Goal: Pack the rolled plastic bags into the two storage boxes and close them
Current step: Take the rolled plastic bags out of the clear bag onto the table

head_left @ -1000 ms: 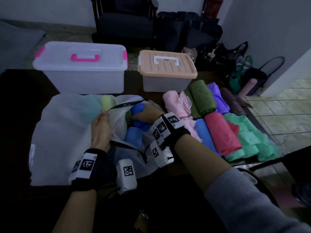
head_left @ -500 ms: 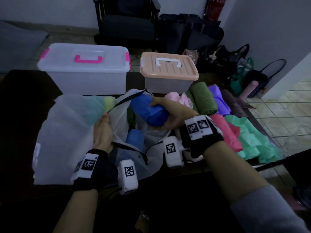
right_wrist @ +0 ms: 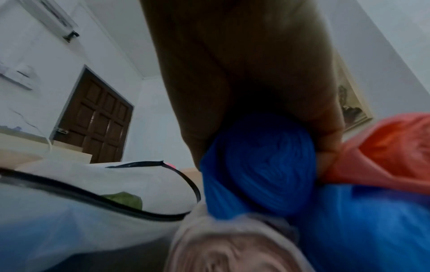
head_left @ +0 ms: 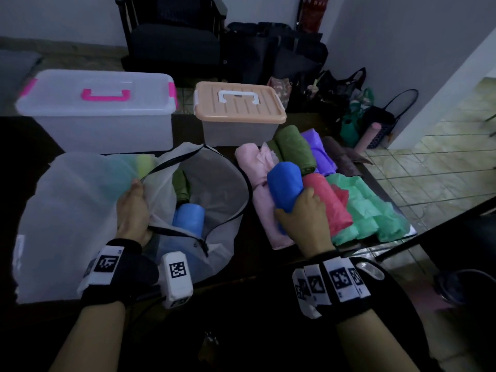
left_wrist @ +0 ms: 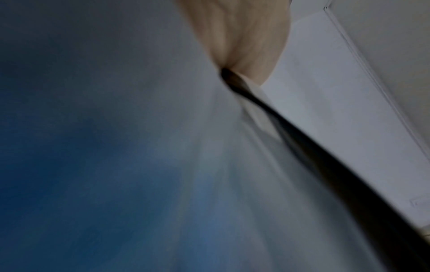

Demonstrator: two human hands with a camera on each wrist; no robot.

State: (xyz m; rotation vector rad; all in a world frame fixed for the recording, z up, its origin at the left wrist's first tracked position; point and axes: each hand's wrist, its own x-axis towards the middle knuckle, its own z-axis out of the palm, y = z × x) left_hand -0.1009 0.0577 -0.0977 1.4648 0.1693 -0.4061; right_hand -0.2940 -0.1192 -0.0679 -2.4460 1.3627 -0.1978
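The right hand (head_left: pixel 304 218) grips a dark blue roll (head_left: pixel 285 183) over the pile of rolls (head_left: pixel 349 205) right of the white zip bag (head_left: pixel 67 216) — whose opening edge the left hand (head_left: pixel 132 208) pinches — both storage boxes (head_left: pixel 239 114) lidded at the far side.

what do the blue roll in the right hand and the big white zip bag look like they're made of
Blue roll: thin plastic film with a slight sheen, judging by the tight spiral layers at its end in the right wrist view. White zip bag: soft translucent sheet, matte, probably non-woven fabric or frosted plastic; roll colours show through it, and a black zipper edges the opening.
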